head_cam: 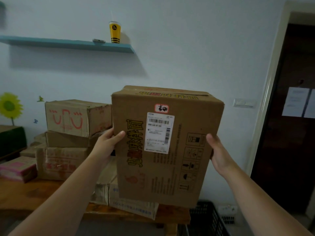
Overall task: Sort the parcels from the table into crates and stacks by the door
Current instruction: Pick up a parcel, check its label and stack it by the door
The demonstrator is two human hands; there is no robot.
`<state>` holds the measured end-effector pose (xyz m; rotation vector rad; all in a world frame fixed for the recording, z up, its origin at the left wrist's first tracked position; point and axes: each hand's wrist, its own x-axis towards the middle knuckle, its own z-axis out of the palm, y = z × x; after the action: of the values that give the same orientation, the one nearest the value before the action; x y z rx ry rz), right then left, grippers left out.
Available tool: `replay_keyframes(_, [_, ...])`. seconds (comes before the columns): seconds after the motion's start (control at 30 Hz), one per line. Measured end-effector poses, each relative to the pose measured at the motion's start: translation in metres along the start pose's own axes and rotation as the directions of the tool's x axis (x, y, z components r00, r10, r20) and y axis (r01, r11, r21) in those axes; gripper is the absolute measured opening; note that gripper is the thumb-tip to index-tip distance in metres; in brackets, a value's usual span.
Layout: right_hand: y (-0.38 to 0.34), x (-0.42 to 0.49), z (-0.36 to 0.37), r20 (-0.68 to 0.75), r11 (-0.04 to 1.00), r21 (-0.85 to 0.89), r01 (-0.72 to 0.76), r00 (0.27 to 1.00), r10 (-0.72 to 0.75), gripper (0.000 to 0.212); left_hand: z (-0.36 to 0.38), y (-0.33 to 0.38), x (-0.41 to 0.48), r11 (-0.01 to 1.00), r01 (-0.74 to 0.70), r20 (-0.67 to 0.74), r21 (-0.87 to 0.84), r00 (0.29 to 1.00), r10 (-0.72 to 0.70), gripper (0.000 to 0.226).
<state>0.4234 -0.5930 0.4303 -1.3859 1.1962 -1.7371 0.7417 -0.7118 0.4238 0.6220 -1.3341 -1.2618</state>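
Note:
I hold a brown cardboard parcel [177,167] up in front of me, above the table's right end. It carries a white shipping label, a small red-edged sticker and yellow lettering. My left hand [106,143] grips its left side and my right hand [219,155] grips its right side. Below it a taped box [129,204] lies on the wooden table [25,193]. A black plastic crate [208,218] stands on the floor under the held parcel's right corner, partly hidden.
A stack of three cardboard boxes [68,138] stands on the table's left against the wall, with a pink packet [17,168] beside it. A blue shelf [68,44] holds a yellow cup [115,32]. A dark door [289,116] is at right.

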Motion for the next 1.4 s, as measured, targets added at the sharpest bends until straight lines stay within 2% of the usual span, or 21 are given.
replay_keyframes(0.07, [0.004,0.001,-0.003,-0.071,0.999,-0.026,-0.021,0.997,0.019,0.065,0.003,-0.007,0.002,1.0,0.02,0.011,-0.008,1.0,-0.02,0.032])
replay_keyframes(0.1, [0.006,0.002,-0.003,-0.095,0.999,-0.041,-0.025,0.995,0.021,0.061,0.005,-0.01,0.002,0.999,0.027,0.019,-0.029,0.999,-0.026,0.037])
replay_keyframes(0.17, [0.012,0.001,-0.002,-0.112,0.998,-0.05,-0.03,0.993,0.024,0.054,0.008,-0.016,0.002,0.998,0.028,0.036,-0.064,0.999,-0.026,0.042])
replay_keyframes(0.27, [0.022,0.0,-0.002,-0.113,0.998,-0.05,-0.04,0.993,0.034,0.062,0.008,-0.023,0.001,0.999,0.014,0.055,-0.035,0.998,-0.012,0.044])
replay_keyframes(0.4, [0.028,0.0,-0.009,-0.128,0.995,-0.086,-0.056,0.991,0.045,0.064,0.001,-0.03,0.002,0.997,0.065,0.025,-0.029,0.998,-0.064,0.07])
replay_keyframes(0.5, [0.033,0.0,-0.014,-0.203,0.998,-0.035,-0.055,0.978,0.047,0.062,0.0,-0.033,0.002,0.998,0.068,0.1,-0.002,0.993,-0.067,0.054])
replay_keyframes(0.6, [0.04,-0.006,-0.019,-0.21,0.997,0.016,-0.077,0.975,0.079,0.059,0.006,-0.04,0.002,0.992,0.124,0.176,0.011,0.976,-0.124,0.05])
replay_keyframes(0.7, [0.055,-0.014,-0.028,-0.25,0.991,0.027,-0.132,0.959,0.135,0.064,0.013,-0.056,0.003,0.984,0.17,0.237,0.056,0.955,-0.178,0.055])
replay_keyframes(0.83, [0.066,-0.025,-0.051,-0.392,0.979,0.03,-0.201,0.899,0.197,0.083,0.034,-0.075,0.01,0.981,0.149,0.266,0.126,0.947,-0.179,0.071])
replay_keyframes(1.0, [0.07,-0.037,-0.112,-0.459,0.969,0.063,-0.24,0.855,0.242,0.068,0.095,-0.113,0.015,0.969,0.194,0.293,0.153,0.928,-0.231,0.048])
replay_keyframes(1.1, [0.077,-0.036,-0.162,-0.435,0.965,0.084,-0.248,0.863,0.259,0.057,0.141,-0.14,0.016,0.963,0.224,0.299,0.149,0.918,-0.26,0.048])
replay_keyframes(1.2, [0.087,-0.033,-0.212,-0.452,0.956,0.046,-0.289,0.847,0.278,0.059,0.188,-0.163,0.02,0.961,0.241,0.249,0.137,0.93,-0.269,0.044])
replay_keyframes(1.33, [0.099,-0.035,-0.282,-0.498,0.951,0.039,-0.307,0.819,0.285,0.064,0.256,-0.198,0.025,0.95,0.279,0.255,0.138,0.917,-0.306,0.031])
replay_keyframes(1.4, [0.105,-0.037,-0.313,-0.521,0.952,0.015,-0.305,0.81,0.268,0.056,0.285,-0.215,0.024,0.937,0.312,0.269,0.157,0.9,-0.344,0.023])
